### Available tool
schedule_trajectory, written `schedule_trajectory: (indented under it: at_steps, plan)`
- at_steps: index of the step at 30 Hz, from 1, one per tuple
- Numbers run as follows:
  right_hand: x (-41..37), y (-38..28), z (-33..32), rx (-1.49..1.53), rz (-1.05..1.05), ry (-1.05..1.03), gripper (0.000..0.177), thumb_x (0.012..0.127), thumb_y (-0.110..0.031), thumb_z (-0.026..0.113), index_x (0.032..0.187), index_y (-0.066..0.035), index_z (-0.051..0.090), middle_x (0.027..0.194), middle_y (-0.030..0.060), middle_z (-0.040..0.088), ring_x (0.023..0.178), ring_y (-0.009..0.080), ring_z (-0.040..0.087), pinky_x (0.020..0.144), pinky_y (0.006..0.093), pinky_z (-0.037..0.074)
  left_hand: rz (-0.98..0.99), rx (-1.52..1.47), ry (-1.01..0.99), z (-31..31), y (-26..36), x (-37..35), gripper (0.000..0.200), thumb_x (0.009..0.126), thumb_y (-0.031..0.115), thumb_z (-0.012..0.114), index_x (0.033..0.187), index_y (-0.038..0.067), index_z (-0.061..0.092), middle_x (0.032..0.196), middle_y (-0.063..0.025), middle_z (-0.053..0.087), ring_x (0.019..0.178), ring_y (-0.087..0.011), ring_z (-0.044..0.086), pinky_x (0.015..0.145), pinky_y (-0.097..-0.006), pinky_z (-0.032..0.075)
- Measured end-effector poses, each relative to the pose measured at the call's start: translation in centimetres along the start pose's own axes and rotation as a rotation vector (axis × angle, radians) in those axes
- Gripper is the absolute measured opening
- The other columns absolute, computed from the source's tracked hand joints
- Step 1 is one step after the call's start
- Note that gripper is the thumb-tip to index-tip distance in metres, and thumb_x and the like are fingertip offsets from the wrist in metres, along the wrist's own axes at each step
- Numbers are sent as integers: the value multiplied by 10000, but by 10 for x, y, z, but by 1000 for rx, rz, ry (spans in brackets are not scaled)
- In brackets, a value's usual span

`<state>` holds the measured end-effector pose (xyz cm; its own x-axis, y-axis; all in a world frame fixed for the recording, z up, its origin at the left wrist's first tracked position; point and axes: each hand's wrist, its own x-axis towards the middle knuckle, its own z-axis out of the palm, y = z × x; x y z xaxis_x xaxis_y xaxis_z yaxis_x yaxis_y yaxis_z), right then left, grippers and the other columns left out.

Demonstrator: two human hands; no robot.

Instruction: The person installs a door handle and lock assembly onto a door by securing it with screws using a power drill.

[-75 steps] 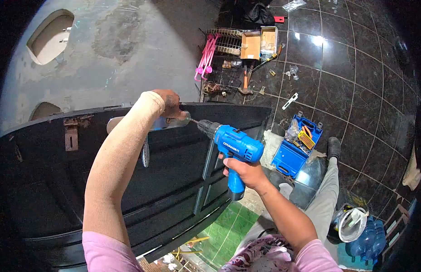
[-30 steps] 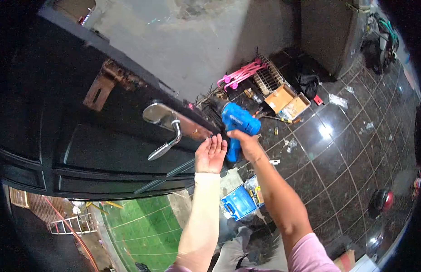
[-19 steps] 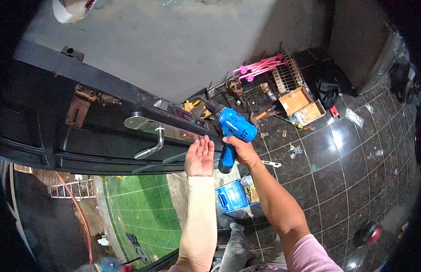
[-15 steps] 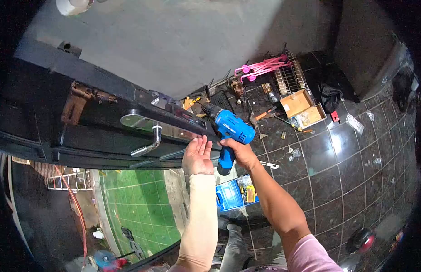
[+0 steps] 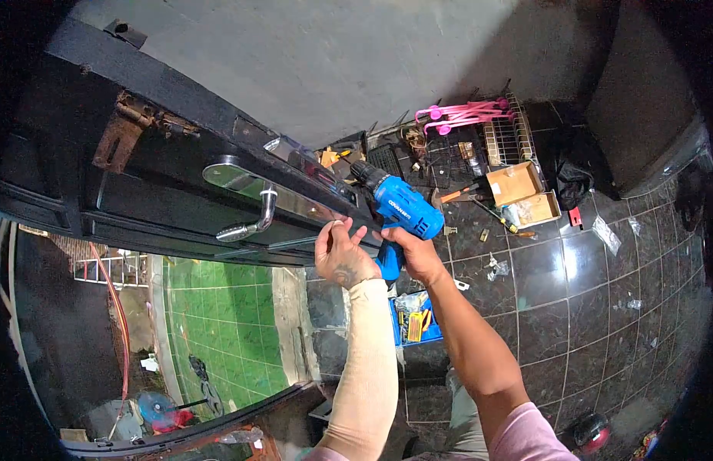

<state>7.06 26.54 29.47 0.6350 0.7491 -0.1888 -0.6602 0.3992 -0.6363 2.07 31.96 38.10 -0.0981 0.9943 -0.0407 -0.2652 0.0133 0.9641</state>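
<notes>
My right hand is wrapped around the grip of a blue cordless drill, its chuck pointing up and left beside the door's edge. My left hand is raised against the lower end of the long metal lock plate, thumb and fingertips drawn together; anything between them is too small to make out. A chrome lever handle sticks out from that plate on the black door. Along the door edge a shiny lock faceplate shows.
An open blue case with tools lies on the dark tiled floor below my arms. Further off are a cardboard box, a hammer, a wire rack and pink metal legs. A rusty bolt sits on the door. Green tiles lie beyond it.
My left hand has turned from an open, upturned palm to fingers drawn together by the lock plate. The drill has shifted slightly right in view, still in my right hand.
</notes>
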Motion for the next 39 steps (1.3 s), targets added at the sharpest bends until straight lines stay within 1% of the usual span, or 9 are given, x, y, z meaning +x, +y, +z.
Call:
schedule_trajectory:
  at_steps: [4, 8, 16, 17, 23, 26, 31, 34, 39]
  plan:
    - [-4, -5, 0, -37, 52, -1, 285, 794, -69, 708, 1076, -50, 672, 979, 23, 679, 869, 136, 633, 785, 297, 502, 63, 19, -39, -1, -13, -4, 182, 887, 25, 617, 1012, -107, 615, 1006, -188, 649, 904, -274, 672, 636, -358, 609]
    - [-7, -10, 5, 32, 59, -4, 315, 790, -57, 720, 1102, -59, 671, 1009, 19, 674, 884, 132, 617, 790, 299, 494, 162, 41, -33, -8, -21, 0, 221, 886, 40, 653, 1039, -119, 634, 986, -186, 668, 885, -236, 678, 651, -330, 612]
    - [-4, -11, 0, -21, 57, -24, 309, 792, -42, 715, 1097, -64, 667, 997, 4, 655, 888, 132, 606, 784, 292, 486, 241, 6, 18, -7, -33, 2, 279, 891, 56, 656, 1102, -124, 628, 1012, -182, 684, 860, -215, 672, 669, -313, 608]
    - [-4, -10, -1, -25, 61, -20, 317, 791, -41, 714, 1103, -63, 665, 1004, 6, 654, 892, 134, 606, 784, 294, 487, 236, 62, 28, -7, -32, 2, 278, 890, 55, 652, 1109, -115, 630, 1000, -181, 687, 828, -211, 672, 669, -309, 608]
    - [-4, -11, -1, -84, 43, -9, 384, 769, -21, 718, 1145, -47, 644, 1032, 30, 655, 891, 146, 613, 787, 313, 505, 284, 2, 19, -7, -39, 6, 210, 893, 31, 631, 1053, -105, 635, 955, -170, 678, 806, -209, 667, 665, -311, 609]
    - [-5, -12, 0, -98, 60, 12, 398, 756, -55, 729, 1139, -52, 619, 1010, 40, 651, 929, 186, 619, 842, 355, 503, 310, -73, -28, -8, -43, 12, 135, 913, 48, 647, 1009, -47, 649, 952, -110, 660, 747, -174, 672, 660, -270, 564]
    - [-4, -7, -4, -156, 45, 50, 424, 728, -113, 765, 1124, -68, 619, 992, 35, 643, 885, 180, 620, 752, 366, 533, 272, -73, -135, -16, -36, 20, 61, 905, 21, 630, 954, -16, 630, 874, -83, 666, 750, -150, 655, 678, -257, 525]
    - [-7, -12, 3, -186, 18, 60, 425, 728, -128, 756, 1125, -65, 619, 993, 36, 642, 880, 180, 616, 754, 367, 531, 494, 140, -106, -19, -53, 31, 53, 905, 6, 601, 944, -29, 612, 873, -103, 676, 753, -151, 643, 685, -264, 541]
    - [-7, -10, 4, -178, -13, 45, 410, 732, -126, 744, 1121, -62, 630, 1001, 34, 644, 897, 174, 609, 804, 357, 513, 707, 386, -66, -23, -57, 40, 59, 869, 8, 637, 914, -15, 607, 829, -85, 682, 706, -123, 628, 670, -251, 507]
